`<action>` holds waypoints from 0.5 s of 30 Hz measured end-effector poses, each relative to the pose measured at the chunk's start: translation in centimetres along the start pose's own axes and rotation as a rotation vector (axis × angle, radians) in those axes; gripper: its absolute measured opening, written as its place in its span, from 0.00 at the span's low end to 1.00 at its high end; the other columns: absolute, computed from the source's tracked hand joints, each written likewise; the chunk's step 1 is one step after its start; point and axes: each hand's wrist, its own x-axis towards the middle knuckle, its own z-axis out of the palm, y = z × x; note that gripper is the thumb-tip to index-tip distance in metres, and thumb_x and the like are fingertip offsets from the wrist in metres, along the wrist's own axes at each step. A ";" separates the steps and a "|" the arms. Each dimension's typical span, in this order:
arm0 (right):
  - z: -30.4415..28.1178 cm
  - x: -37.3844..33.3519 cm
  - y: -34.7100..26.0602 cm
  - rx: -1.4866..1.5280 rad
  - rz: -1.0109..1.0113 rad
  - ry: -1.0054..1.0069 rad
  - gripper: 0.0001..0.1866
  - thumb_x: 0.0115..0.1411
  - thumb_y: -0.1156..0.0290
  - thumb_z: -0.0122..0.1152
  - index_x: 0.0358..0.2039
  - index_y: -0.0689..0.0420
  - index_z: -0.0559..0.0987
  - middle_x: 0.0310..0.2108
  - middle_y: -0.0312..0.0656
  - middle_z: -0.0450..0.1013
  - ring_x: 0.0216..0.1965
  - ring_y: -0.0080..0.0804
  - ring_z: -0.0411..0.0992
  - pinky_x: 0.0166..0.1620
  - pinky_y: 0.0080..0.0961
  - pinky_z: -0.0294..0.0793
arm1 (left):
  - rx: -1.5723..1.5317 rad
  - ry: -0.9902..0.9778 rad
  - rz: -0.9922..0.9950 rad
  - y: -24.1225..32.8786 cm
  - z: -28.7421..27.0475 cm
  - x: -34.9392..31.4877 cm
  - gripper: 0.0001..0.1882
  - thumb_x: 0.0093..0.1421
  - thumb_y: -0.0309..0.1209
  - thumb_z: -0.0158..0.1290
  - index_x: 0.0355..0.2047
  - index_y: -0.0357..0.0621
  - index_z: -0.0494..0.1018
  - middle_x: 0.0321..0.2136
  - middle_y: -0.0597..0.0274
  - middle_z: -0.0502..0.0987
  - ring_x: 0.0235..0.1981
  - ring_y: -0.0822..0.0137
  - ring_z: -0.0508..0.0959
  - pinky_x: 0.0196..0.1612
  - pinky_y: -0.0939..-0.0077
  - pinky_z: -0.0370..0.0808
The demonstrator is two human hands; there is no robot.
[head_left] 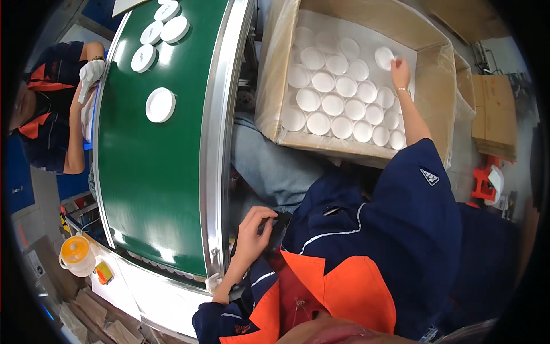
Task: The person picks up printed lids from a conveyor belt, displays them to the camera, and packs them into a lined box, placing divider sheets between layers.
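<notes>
Inside the cardboard box at the right, my right hand (400, 72) pinches the edge of a white round lid (384, 58). Rows of similar white round lids (333, 104) lie to its left and nearer me, on a pale sheet in the box. My left hand (252, 234) rests near my lap beside the conveyor's metal edge. Its fingers are loosely curved, the thumb stands apart, and nothing shows in it. A single white round lid (160, 105) lies on the green conveyor belt (154, 189), its rim facing up. Several white lids (175, 29) with printed tops cluster farther along the belt.
The cardboard box (269, 109) has plastic-lined walls beside the conveyor's metal rail (215, 143). Across the belt sits a co-worker with a gloved hand (91, 73) near its edge. An orange-lidded jug (76, 252) stands at the near left. Stacked brown cartons (494, 114) are at far right.
</notes>
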 end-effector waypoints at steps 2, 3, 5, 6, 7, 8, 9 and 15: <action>0.2 -0.5 2.4 -0.171 0.059 -0.091 0.13 0.58 0.62 0.60 0.35 0.60 0.77 0.34 0.51 0.78 0.37 0.52 0.76 0.41 0.43 0.74 | 0.017 -0.018 -0.018 0.1 0.3 0.5 0.09 0.53 0.13 0.55 0.34 0.35 0.75 0.34 0.54 0.77 0.35 0.62 0.79 0.38 0.75 0.74; 0.5 -0.7 3.2 -0.209 0.077 -0.126 0.13 0.57 0.63 0.60 0.36 0.59 0.77 0.35 0.51 0.78 0.38 0.53 0.76 0.42 0.44 0.74 | 0.020 -0.032 -0.008 0.1 0.3 0.8 0.09 0.54 0.13 0.55 0.35 0.36 0.75 0.34 0.54 0.77 0.36 0.60 0.79 0.39 0.74 0.74; 1.1 -0.7 4.4 -0.269 0.084 -0.204 0.12 0.57 0.64 0.59 0.36 0.58 0.77 0.36 0.52 0.78 0.39 0.54 0.76 0.42 0.46 0.74 | 0.032 -0.055 0.006 0.2 0.3 1.3 0.09 0.55 0.14 0.53 0.36 0.37 0.75 0.35 0.54 0.76 0.37 0.57 0.79 0.39 0.72 0.75; 1.4 -0.8 5.0 -0.292 0.080 -0.246 0.11 0.56 0.65 0.59 0.36 0.58 0.77 0.36 0.52 0.78 0.39 0.55 0.76 0.42 0.46 0.74 | 0.022 -0.060 0.005 0.3 0.3 1.5 0.09 0.54 0.13 0.54 0.36 0.36 0.75 0.35 0.54 0.77 0.37 0.58 0.79 0.40 0.72 0.75; 1.6 -0.9 5.7 -0.320 0.086 -0.297 0.11 0.55 0.65 0.59 0.36 0.58 0.77 0.36 0.53 0.78 0.39 0.55 0.76 0.43 0.46 0.74 | 0.015 -0.062 -0.001 0.4 0.3 1.6 0.09 0.53 0.13 0.54 0.35 0.36 0.75 0.35 0.55 0.77 0.37 0.59 0.79 0.40 0.73 0.75; 1.7 -1.0 6.3 -0.300 0.054 -0.352 0.14 0.54 0.64 0.60 0.36 0.60 0.77 0.35 0.55 0.77 0.39 0.56 0.75 0.42 0.47 0.74 | 0.008 -0.062 -0.003 0.5 0.3 1.8 0.10 0.53 0.13 0.55 0.34 0.36 0.75 0.34 0.55 0.77 0.37 0.59 0.79 0.40 0.73 0.74; 1.7 -1.1 6.8 -0.294 0.010 -0.424 0.14 0.53 0.64 0.61 0.34 0.62 0.76 0.35 0.56 0.77 0.39 0.56 0.75 0.42 0.46 0.73 | 0.002 -0.068 -0.011 0.6 0.2 2.0 0.10 0.53 0.13 0.55 0.34 0.36 0.75 0.34 0.55 0.77 0.37 0.59 0.79 0.41 0.73 0.74; -0.9 -1.2 0.9 -0.539 -0.074 -0.704 0.30 0.52 0.59 0.65 0.49 0.68 0.72 0.46 0.62 0.73 0.49 0.57 0.72 0.51 0.44 0.71 | 0.087 -0.164 0.026 0.5 -1.1 1.3 0.13 0.55 0.16 0.52 0.40 0.41 0.74 0.44 0.56 0.74 0.43 0.53 0.78 0.45 0.68 0.76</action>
